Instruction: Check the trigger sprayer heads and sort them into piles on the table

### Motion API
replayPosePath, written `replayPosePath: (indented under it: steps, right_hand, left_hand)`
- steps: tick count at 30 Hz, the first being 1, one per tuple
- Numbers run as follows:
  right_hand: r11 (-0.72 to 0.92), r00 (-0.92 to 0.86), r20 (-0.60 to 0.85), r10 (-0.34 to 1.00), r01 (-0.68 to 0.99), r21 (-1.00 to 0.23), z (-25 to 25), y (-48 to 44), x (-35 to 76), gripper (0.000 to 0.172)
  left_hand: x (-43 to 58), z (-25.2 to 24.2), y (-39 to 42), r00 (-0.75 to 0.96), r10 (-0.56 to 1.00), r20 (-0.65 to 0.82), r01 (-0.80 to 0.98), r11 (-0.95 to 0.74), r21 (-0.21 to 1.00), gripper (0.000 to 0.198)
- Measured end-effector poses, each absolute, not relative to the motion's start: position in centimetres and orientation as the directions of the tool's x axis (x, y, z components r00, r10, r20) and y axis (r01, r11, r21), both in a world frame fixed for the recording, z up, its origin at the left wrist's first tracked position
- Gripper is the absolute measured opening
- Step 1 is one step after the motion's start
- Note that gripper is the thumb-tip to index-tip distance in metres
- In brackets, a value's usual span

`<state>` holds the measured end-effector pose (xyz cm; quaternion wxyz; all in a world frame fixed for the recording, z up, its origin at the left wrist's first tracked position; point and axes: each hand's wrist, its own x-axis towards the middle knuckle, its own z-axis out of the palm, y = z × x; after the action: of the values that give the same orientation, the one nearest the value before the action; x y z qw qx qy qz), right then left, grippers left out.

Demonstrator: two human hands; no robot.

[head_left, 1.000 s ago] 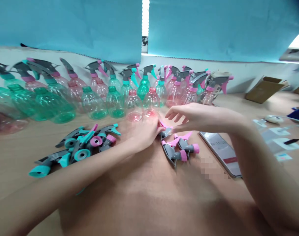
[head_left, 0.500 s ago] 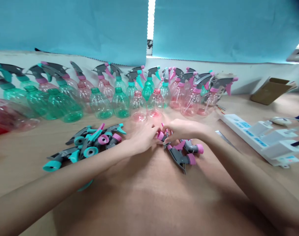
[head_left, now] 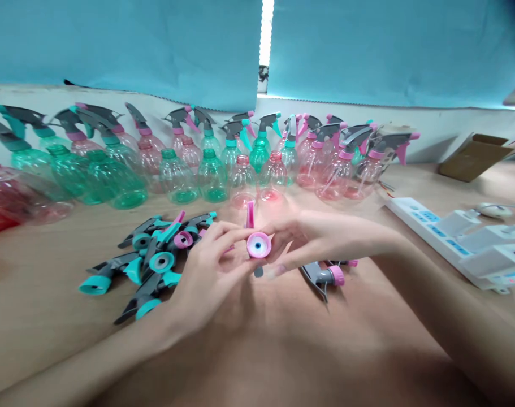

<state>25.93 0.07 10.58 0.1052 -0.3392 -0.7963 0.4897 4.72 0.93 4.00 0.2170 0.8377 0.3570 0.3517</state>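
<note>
Between my two hands is a grey and pink spray head (head_left: 258, 245), its round pink collar turned towards me and its pink trigger pointing away. The fingers of my left hand (head_left: 215, 260) pinch the collar from the left. My right hand (head_left: 310, 240) grips the same spray head from the right, thumb and fingertips close to the collar. A pile of loose teal, pink and grey spray heads (head_left: 161, 261) lies left of my left hand. Below my right hand lie a few pink and grey spray heads (head_left: 320, 275), partly hidden by it.
Open green bottles (head_left: 212, 178) and open pink bottles (head_left: 243, 181) stand behind my hands, with spray-topped bottles (head_left: 336, 175) among and behind them. A white power strip (head_left: 435, 226) with chargers lies at the right, near a cardboard box (head_left: 473, 158).
The spray head has been lifted off the table and its collar turned towards me. Both hands have risen with it, and my left hand has shifted left.
</note>
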Motion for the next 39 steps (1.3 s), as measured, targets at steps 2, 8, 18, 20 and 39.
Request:
replayPosePath:
  steps: [2,8,18,20,39]
  right_hand:
    - [0.235,-0.749,-0.184,0.636,0.415,-0.879,10.8,-0.2,25.9,0.033]
    - [0.351,-0.529,0.044,0.848,0.496,-0.794,11.0,-1.3,25.8,0.015]
    - [0.565,-0.628,0.101,0.772,0.605,-0.561,9.9,-3.9,22.9,0.012]
    - [0.564,-0.648,0.083,0.757,0.583,-0.585,10.0,-3.8,22.9,0.014]
    - [0.434,-0.615,0.007,0.789,0.549,-0.714,8.9,-3.5,21.9,0.024]
  left_hand:
    - [4.4,3.3,0.1,0.496,0.697,0.517,0.411,-0.714,0.567,0.022]
    - [3.8,0.8,-1.9,0.493,0.57,0.657,0.215,-0.812,0.543,0.035]
    - [2.7,0.1,-2.2,0.629,0.561,0.539,0.28,-0.81,0.516,0.014]
    - [2.5,-0.1,-2.2,0.646,0.554,0.526,0.283,-0.813,0.509,0.017]
    - [2.3,-0.1,-1.8,0.637,0.591,0.495,0.217,-0.753,0.621,0.01]
